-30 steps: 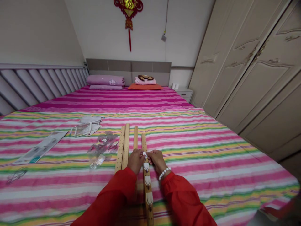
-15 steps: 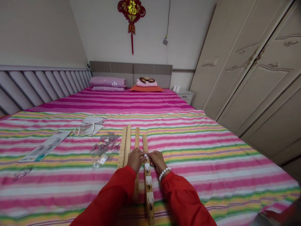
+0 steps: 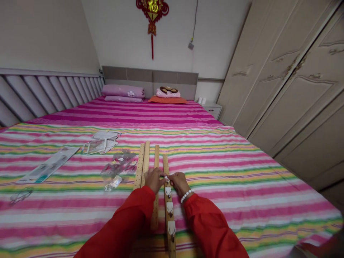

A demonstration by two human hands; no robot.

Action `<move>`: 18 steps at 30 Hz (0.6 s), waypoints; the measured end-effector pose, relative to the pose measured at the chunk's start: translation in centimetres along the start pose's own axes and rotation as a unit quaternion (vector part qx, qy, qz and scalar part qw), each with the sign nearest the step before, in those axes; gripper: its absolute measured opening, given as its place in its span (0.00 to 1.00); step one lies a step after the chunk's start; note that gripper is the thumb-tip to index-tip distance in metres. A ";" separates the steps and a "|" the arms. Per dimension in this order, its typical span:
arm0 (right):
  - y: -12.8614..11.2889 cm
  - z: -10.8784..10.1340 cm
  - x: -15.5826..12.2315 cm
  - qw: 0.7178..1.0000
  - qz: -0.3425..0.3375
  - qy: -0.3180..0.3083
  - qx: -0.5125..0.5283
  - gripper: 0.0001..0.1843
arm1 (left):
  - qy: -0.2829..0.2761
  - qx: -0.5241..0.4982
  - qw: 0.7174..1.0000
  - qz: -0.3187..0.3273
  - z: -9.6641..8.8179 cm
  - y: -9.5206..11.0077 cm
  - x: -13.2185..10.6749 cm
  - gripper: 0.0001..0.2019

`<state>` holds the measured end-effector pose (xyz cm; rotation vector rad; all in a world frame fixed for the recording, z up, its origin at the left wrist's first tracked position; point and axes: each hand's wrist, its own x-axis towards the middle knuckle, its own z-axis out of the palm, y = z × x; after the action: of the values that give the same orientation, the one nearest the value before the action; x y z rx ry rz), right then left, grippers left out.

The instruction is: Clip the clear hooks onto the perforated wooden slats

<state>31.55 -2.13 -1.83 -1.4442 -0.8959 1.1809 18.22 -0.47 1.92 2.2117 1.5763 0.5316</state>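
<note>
A long wooden strip with holes [image 3: 166,165] lies on the striped bedsheet, pointing away from me. Three white hooks with metal loops, the middle one [image 3: 170,208] among them, sit in a row on its near half. A fourth small white hook [image 3: 167,178] is on the strip beyond them, pinched from both sides. My left hand [image 3: 153,180] holds it from the left with thumb and fingertips. From the right, my right hand [image 3: 179,181], with a white bead bracelet [image 3: 187,195] at the wrist, closes its fingers on the same hook.
Left of my hands lie more wooden strips [image 3: 139,166], one [image 3: 156,156] partly under my left hand. Clear plastic bags with hooks [image 3: 120,163], flat packets [image 3: 103,143], a long package [image 3: 51,165] and a thin, clear tangled item [image 3: 21,195] lie farther left.
The camera view has shifted slightly. Both hands stay at the same hook on the strip, with only small finger movement.
</note>
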 end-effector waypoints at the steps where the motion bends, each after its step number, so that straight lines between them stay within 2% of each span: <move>1: -0.2 -0.1 -0.3 1.000 0.003 -0.005 0.012 0.23 | -0.006 0.000 1.000 0.001 -0.2 0.1 0.0 0.07; 4: -0.4 -0.3 -1.1 0.999 0.003 -0.009 0.046 0.23 | -0.007 0.002 1.000 0.002 -0.6 0.4 -0.3 0.10; 8: -0.1 -0.3 -1.4 0.997 -0.002 0.005 0.075 0.23 | 0.031 0.015 0.999 -0.005 -0.7 1.2 -1.4 0.16; 13: 0.3 -0.5 -1.4 0.997 -0.029 -0.022 0.073 0.24 | -0.009 0.022 0.999 -0.024 0.1 1.7 -2.7 0.21; 18: 0.4 -0.6 -2.0 0.996 -0.069 -0.034 0.037 0.25 | -0.018 0.026 0.999 -0.015 0.2 2.0 -3.3 0.22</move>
<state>31.61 -4.28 -1.75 -1.2682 -0.9725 1.1546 18.93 -4.27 2.43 2.2196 1.6185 0.4444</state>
